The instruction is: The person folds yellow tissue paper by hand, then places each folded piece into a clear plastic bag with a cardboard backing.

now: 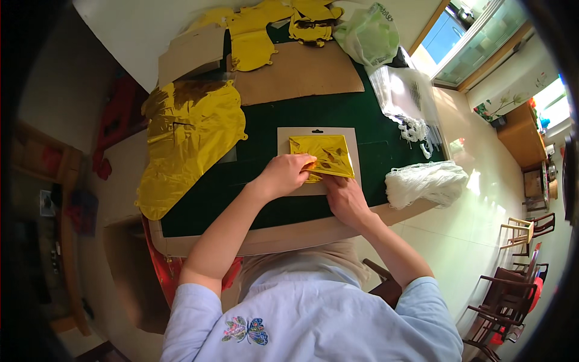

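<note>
The folded gold foil [330, 151] looks glossy and creased.

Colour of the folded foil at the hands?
The folded foil is shiny gold-yellow; best seen in the head view.

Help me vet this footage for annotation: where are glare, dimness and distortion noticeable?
Head view: bright glare on the clear plastic, sunlit patches on the floor; head view: dim left side, black corners; head view: table's near edge bowed by fisheye; head view: patchy reflections on the folded gold foil.
</note>
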Demonstrator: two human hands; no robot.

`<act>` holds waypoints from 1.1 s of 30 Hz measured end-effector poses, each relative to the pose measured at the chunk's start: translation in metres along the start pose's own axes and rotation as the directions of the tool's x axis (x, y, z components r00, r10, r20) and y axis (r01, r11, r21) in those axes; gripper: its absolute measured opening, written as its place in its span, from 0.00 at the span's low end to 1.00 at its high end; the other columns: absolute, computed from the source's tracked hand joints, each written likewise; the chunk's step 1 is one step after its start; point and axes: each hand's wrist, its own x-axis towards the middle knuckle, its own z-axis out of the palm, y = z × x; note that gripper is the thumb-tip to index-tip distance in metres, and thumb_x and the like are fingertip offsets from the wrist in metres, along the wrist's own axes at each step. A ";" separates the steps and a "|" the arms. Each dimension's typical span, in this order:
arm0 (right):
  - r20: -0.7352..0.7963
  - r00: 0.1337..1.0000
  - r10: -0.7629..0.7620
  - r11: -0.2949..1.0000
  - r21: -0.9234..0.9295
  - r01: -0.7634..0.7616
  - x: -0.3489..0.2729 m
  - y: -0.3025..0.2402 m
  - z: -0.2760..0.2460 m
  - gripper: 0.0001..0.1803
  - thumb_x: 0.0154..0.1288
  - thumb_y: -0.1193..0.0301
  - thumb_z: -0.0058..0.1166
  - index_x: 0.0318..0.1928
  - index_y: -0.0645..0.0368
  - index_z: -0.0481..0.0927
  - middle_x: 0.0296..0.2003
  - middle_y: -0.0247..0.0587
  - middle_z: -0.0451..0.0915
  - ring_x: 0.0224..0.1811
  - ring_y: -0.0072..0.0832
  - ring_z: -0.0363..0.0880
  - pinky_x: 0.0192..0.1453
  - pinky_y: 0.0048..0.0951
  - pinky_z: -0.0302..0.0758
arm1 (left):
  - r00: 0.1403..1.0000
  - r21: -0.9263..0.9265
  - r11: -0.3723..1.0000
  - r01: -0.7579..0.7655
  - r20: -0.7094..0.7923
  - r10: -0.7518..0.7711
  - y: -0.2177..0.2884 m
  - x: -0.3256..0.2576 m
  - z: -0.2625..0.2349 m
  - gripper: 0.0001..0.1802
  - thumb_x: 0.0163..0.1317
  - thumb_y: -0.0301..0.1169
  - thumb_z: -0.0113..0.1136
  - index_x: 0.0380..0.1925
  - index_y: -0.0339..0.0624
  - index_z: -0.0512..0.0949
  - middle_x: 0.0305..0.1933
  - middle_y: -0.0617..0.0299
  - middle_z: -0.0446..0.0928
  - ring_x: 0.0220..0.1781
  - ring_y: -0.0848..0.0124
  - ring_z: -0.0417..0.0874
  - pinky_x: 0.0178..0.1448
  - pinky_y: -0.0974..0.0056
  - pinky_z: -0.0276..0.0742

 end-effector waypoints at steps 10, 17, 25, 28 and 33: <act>-0.143 0.988 -0.057 0.982 -0.186 0.030 -0.010 -0.017 0.000 0.22 0.56 0.78 0.53 0.54 0.62 0.75 0.50 0.50 0.74 0.57 0.48 0.70 0.64 0.43 0.67 | 0.910 0.228 0.971 -0.067 -0.385 0.153 -0.006 -0.005 0.041 0.17 0.53 0.21 0.65 0.45 0.41 0.81 0.48 0.51 0.82 0.53 0.59 0.82 0.56 0.59 0.80; -0.080 0.995 -0.059 0.998 -0.033 0.057 -0.009 -0.035 0.008 0.21 0.59 0.75 0.53 0.54 0.64 0.74 0.54 0.49 0.73 0.61 0.45 0.68 0.69 0.43 0.62 | 0.909 0.225 0.972 -0.065 -0.388 0.150 -0.006 -0.007 0.042 0.17 0.54 0.22 0.65 0.46 0.41 0.81 0.50 0.51 0.81 0.54 0.59 0.82 0.57 0.60 0.79; -0.177 0.978 0.112 0.984 -0.115 -0.134 -0.045 0.011 -0.019 0.20 0.59 0.80 0.50 0.53 0.62 0.75 0.59 0.51 0.70 0.66 0.47 0.65 0.73 0.48 0.58 | 0.913 0.243 0.969 -0.051 -0.382 0.144 -0.008 -0.007 0.045 0.18 0.53 0.20 0.66 0.46 0.41 0.81 0.50 0.50 0.81 0.53 0.59 0.83 0.56 0.60 0.80; -0.197 0.970 0.142 0.977 -0.127 -0.169 -0.047 0.012 -0.029 0.27 0.52 0.86 0.47 0.54 0.55 0.78 0.60 0.50 0.70 0.66 0.47 0.66 0.73 0.48 0.58 | 0.905 0.250 0.966 -0.071 -0.391 0.168 -0.010 -0.007 0.044 0.18 0.53 0.20 0.66 0.46 0.41 0.81 0.50 0.50 0.81 0.53 0.59 0.83 0.56 0.61 0.81; -0.148 0.988 0.054 0.978 -0.192 -0.083 -0.044 0.015 -0.030 0.33 0.44 0.88 0.47 0.52 0.48 0.82 0.58 0.48 0.73 0.64 0.47 0.67 0.71 0.47 0.61 | 0.916 0.240 0.969 -0.051 -0.375 0.141 -0.007 -0.006 0.043 0.19 0.53 0.19 0.66 0.47 0.41 0.81 0.50 0.51 0.81 0.53 0.59 0.83 0.56 0.60 0.80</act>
